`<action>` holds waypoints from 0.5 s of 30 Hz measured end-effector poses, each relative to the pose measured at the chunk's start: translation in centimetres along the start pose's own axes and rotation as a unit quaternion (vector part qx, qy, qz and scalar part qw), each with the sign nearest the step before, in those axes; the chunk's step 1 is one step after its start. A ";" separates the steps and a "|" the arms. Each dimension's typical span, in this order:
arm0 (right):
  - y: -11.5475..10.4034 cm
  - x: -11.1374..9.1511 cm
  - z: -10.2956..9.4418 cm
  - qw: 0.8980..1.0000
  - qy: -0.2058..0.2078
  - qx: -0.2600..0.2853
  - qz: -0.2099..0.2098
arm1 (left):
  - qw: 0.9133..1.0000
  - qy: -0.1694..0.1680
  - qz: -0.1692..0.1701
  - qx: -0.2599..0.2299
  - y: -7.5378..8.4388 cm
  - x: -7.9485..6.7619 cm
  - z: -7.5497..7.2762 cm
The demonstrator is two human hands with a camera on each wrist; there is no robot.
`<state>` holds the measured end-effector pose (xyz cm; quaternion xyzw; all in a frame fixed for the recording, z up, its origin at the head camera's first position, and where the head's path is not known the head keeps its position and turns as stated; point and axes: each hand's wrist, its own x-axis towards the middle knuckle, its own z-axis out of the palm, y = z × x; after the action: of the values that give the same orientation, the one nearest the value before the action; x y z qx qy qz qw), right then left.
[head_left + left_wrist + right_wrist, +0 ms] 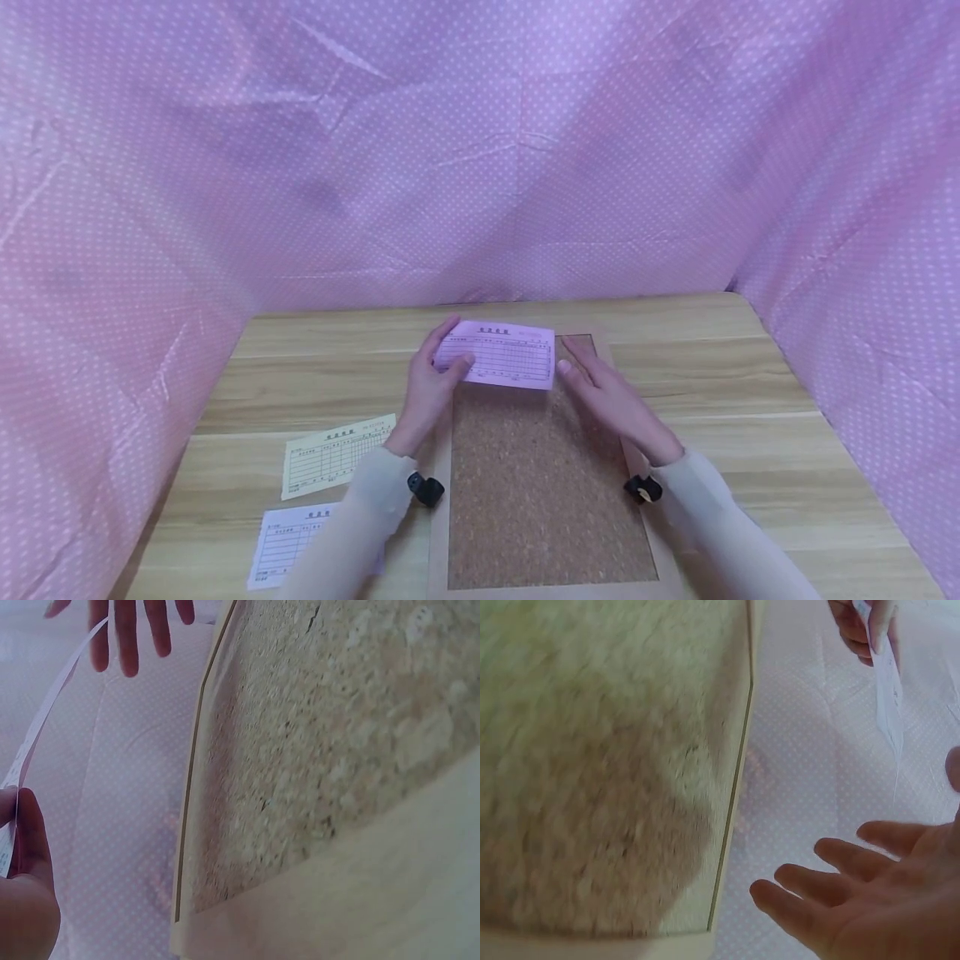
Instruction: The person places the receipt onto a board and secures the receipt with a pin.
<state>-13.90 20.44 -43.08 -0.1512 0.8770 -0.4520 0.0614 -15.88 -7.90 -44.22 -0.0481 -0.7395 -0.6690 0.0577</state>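
My left hand (433, 382) pinches the left end of a pink printed form slip (506, 357), thumb on its face and fingers behind. The slip is raised over the far end of a framed cork board (551, 483). Just off the slip's right edge is my right hand (603, 396), its fingers extended and holding nothing. In the right wrist view the right hand (870, 889) shows spread fingers apart from the paper. The left wrist view catches the slip (45, 716) edge-on, gripped by the left hand (30, 877).
Left of the board lie a yellow form slip (322, 458) and a white form slip (288, 542), partly covered by the left sleeve. All rest on a wooden table (780, 492). Pink dotted cloth (517, 167) hangs behind and at both sides.
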 end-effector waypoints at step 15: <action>0.0 2.3 0.8 0.986 0.068 0.138 0.059 | 1.000 0.001 0.003 0.017 -1.1 0.0 1.2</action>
<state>-15.94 19.11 -43.49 -0.0585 0.8156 -0.5735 0.0488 -16.09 -6.85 -45.45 -0.0492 -0.7503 -0.6564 0.0611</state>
